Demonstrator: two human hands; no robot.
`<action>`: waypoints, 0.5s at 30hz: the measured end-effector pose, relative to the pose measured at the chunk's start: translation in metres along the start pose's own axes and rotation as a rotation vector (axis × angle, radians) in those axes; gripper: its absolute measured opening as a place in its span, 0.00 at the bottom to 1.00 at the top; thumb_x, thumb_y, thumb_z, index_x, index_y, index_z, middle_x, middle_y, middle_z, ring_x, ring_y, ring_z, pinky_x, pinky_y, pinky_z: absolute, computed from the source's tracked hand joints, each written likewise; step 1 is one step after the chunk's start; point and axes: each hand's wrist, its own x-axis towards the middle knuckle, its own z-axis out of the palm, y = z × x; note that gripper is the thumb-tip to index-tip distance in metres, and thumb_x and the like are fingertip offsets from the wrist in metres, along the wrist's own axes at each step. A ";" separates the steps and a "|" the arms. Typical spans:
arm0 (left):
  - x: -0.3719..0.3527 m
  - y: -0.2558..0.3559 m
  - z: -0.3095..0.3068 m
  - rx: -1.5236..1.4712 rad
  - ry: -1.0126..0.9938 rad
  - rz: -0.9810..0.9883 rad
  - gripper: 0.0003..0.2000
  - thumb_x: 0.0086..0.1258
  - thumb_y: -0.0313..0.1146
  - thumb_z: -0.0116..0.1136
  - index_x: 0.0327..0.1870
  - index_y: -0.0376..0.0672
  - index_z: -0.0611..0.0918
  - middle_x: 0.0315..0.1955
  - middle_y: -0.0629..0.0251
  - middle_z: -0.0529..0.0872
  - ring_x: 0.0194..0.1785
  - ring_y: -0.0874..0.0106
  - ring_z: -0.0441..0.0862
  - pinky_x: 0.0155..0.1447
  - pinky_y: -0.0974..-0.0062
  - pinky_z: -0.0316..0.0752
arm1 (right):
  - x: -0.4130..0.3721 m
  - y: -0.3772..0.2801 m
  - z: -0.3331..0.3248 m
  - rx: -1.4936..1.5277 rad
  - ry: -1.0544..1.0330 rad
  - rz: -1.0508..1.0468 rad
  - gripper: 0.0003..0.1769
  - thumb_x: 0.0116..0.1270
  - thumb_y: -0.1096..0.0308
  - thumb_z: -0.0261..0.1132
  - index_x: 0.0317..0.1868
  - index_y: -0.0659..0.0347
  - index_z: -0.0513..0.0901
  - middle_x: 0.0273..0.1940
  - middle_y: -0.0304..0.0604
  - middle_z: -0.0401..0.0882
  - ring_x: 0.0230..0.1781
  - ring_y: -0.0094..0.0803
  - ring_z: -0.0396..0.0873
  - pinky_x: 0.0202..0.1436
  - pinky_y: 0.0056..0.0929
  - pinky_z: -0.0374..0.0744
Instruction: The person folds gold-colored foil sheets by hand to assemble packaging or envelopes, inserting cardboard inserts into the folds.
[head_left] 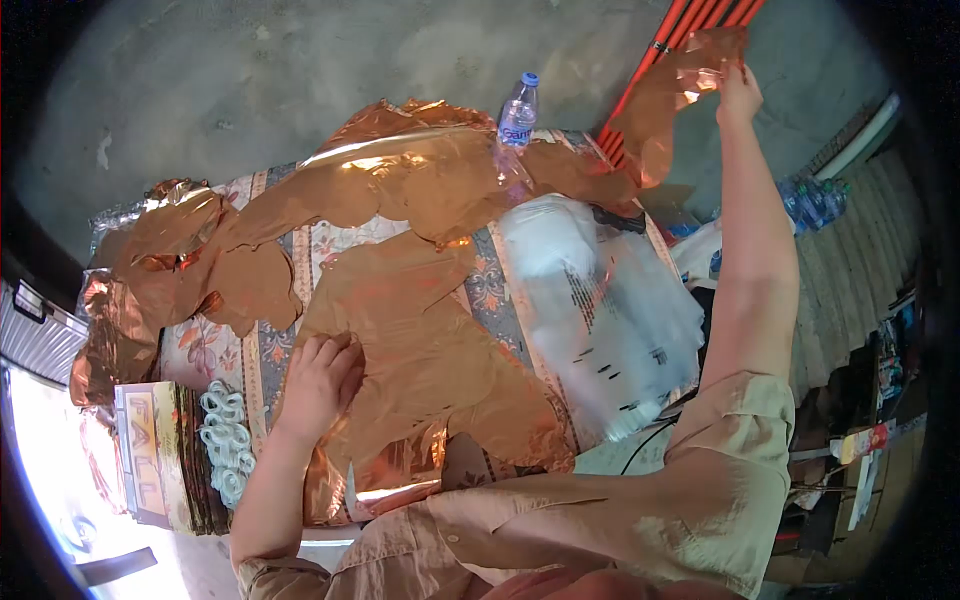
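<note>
Raised at the upper right, my right hand [738, 98] pinches one end of a wavy-edged strip of copper-coloured foil [655, 120]. The strip trails down to the far right of the table. My left hand [322, 378] is closed, fingers curled, at the left edge of a broad copper foil sheet [410, 330] spread in front of me; its fingertips are partly hidden. More scalloped foil [350, 190] runs along the back of the table, crumpling at the left end. Shinier foil [395, 470] lies by my body.
A water bottle [518, 112] stands at the table's back edge. Clear plastic packaging [610, 310] covers the right side of the patterned tablecloth [487, 285]. A box [150, 455] and pale curled ribbon or chain [227, 445] sit front left. Red poles [690, 25] lean behind.
</note>
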 end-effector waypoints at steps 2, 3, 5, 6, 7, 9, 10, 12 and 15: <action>0.001 0.001 -0.002 0.010 -0.006 0.000 0.15 0.58 0.28 0.63 0.48 0.39 0.81 0.47 0.59 0.81 0.50 0.57 0.75 0.55 0.61 0.71 | 0.015 -0.002 -0.007 -0.102 0.106 -0.223 0.14 0.69 0.67 0.62 0.50 0.67 0.81 0.37 0.40 0.83 0.32 0.27 0.80 0.34 0.27 0.79; 0.001 0.002 -0.002 0.019 -0.013 0.001 0.15 0.59 0.28 0.63 0.48 0.39 0.81 0.47 0.59 0.81 0.50 0.57 0.75 0.56 0.61 0.71 | 0.017 -0.007 -0.008 -0.104 0.106 -0.220 0.14 0.69 0.67 0.62 0.50 0.67 0.81 0.37 0.40 0.83 0.32 0.27 0.80 0.34 0.27 0.79; 0.002 0.003 -0.004 0.015 -0.023 -0.003 0.15 0.59 0.28 0.63 0.48 0.39 0.81 0.47 0.59 0.81 0.50 0.57 0.75 0.56 0.61 0.71 | 0.020 -0.032 -0.011 0.034 0.195 -0.274 0.15 0.69 0.67 0.61 0.51 0.67 0.81 0.36 0.40 0.82 0.32 0.28 0.80 0.35 0.28 0.79; 0.001 0.003 -0.004 0.012 -0.028 -0.010 0.15 0.59 0.29 0.62 0.48 0.39 0.81 0.47 0.59 0.81 0.51 0.57 0.75 0.57 0.61 0.71 | 0.003 -0.053 -0.004 0.070 0.253 -0.233 0.15 0.68 0.67 0.62 0.50 0.67 0.81 0.35 0.40 0.82 0.32 0.29 0.81 0.35 0.28 0.80; 0.001 0.003 -0.004 0.010 -0.028 -0.008 0.15 0.59 0.29 0.62 0.48 0.39 0.81 0.47 0.59 0.81 0.51 0.57 0.75 0.57 0.61 0.71 | 0.005 -0.052 -0.011 0.067 0.253 -0.235 0.15 0.68 0.67 0.62 0.50 0.67 0.81 0.35 0.40 0.82 0.32 0.29 0.81 0.35 0.28 0.80; 0.001 0.002 -0.004 0.025 -0.032 0.000 0.15 0.59 0.29 0.62 0.48 0.39 0.81 0.48 0.59 0.81 0.51 0.57 0.75 0.57 0.62 0.71 | 0.006 -0.051 -0.024 -0.078 0.027 -0.077 0.13 0.70 0.68 0.59 0.49 0.67 0.80 0.37 0.42 0.83 0.33 0.29 0.81 0.36 0.28 0.81; 0.001 0.003 -0.004 0.025 -0.029 -0.001 0.15 0.59 0.29 0.62 0.48 0.39 0.81 0.48 0.59 0.81 0.51 0.57 0.75 0.57 0.62 0.71 | 0.005 -0.054 -0.023 -0.077 0.025 -0.079 0.13 0.70 0.68 0.59 0.49 0.67 0.80 0.37 0.42 0.83 0.33 0.29 0.81 0.36 0.28 0.81; 0.000 0.003 -0.004 0.030 -0.034 -0.009 0.15 0.60 0.29 0.62 0.49 0.39 0.81 0.48 0.60 0.81 0.52 0.58 0.75 0.57 0.62 0.71 | -0.005 -0.057 -0.016 -0.049 0.160 -0.208 0.13 0.68 0.68 0.59 0.47 0.67 0.81 0.39 0.42 0.83 0.34 0.29 0.82 0.38 0.26 0.80; 0.000 0.003 -0.003 0.024 -0.030 -0.012 0.15 0.60 0.29 0.62 0.48 0.39 0.81 0.48 0.60 0.81 0.51 0.58 0.75 0.57 0.62 0.71 | -0.006 -0.040 -0.023 -0.044 0.154 -0.085 0.13 0.67 0.66 0.58 0.46 0.64 0.82 0.44 0.46 0.83 0.39 0.33 0.81 0.40 0.27 0.79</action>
